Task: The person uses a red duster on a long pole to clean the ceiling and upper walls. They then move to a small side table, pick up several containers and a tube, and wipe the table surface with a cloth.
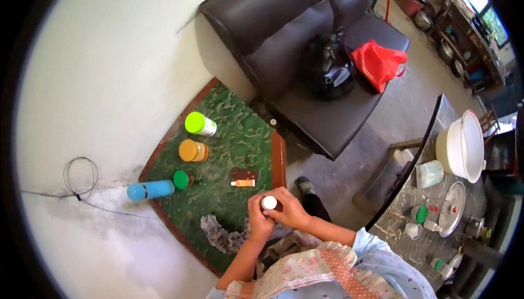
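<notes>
Over the front edge of a green marbled table (pixel 221 168), both my hands are around a small container with a white round cap (pixel 269 202). My left hand (pixel 258 219) grips its side, its body mostly hidden by the fingers. My right hand (pixel 291 209) closes on it from the other side, with the thumb and fingers near the cap. Just beyond my hands lies a small orange tube or box (pixel 243 183) beside a dark reddish patch. A crumpled grey cloth (pixel 221 233) rests to the left of my forearms.
A lime-lidded jar (pixel 196 123), an orange-lidded jar (pixel 192 150), a green-lidded jar (pixel 181 180) and a blue bottle (pixel 150 190) line the wall side. A dark sofa (pixel 303 106) holds a black bag (pixel 331 69) and red bag (pixel 378 63). Rightward, another table bears a white bucket (pixel 458 147).
</notes>
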A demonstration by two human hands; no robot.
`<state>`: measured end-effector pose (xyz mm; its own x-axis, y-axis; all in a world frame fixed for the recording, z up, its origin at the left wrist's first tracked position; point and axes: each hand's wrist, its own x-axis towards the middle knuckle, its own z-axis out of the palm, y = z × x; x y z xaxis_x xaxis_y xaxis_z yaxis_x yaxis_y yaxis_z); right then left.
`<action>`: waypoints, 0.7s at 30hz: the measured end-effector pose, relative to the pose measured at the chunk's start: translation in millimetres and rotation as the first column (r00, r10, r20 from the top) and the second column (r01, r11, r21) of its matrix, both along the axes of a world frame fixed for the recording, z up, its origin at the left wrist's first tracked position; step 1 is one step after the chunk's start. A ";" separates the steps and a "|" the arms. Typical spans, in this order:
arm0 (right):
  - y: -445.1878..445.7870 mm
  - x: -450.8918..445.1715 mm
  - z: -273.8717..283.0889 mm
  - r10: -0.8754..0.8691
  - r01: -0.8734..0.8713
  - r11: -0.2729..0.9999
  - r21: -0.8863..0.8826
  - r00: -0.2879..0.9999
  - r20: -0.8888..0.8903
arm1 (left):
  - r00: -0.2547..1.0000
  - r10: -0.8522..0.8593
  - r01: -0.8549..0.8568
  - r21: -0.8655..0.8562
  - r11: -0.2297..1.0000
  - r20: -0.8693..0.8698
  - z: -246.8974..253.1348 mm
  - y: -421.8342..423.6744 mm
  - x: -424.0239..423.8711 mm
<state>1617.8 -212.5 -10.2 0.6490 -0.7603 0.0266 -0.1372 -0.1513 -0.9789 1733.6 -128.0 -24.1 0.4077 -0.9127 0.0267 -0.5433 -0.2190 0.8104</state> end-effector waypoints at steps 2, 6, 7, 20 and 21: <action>-10.8 -11.0 -4.9 -0.057 0.056 0.998 0.017 0.998 0.004 | 0.998 -0.050 0.053 0.059 0.997 -0.048 -3.0 -11.7 -5.0; -22.7 -41.8 -10.6 -0.217 0.217 0.976 0.016 0.976 0.011 | 0.995 -0.074 0.084 0.160 0.984 -0.067 2.1 -33.8 -22.5; -25.7 -52.9 -13.0 -0.266 0.266 0.964 -0.011 0.963 -0.042 | 0.986 -0.024 0.076 0.320 0.944 -0.165 15.2 -39.7 -21.1; 30.1 -388.3 -104.1 -0.900 0.903 0.278 -0.329 0.126 -0.416 | 0.999 0.030 -0.022 0.199 0.980 -0.037 -46.5 27.6 42.6; 33.1 -394.7 -99.2 -0.847 0.827 0.352 -0.440 0.081 -0.526 | 0.998 0.054 -0.051 0.214 0.976 -0.010 -41.5 30.7 44.6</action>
<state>1223.1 -179.4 -109.4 -0.5611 -0.8277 0.0125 -0.6815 0.4533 -0.5745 1778.2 -97.2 -65.5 0.4541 -0.8739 -0.1734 -0.5138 -0.4158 0.7504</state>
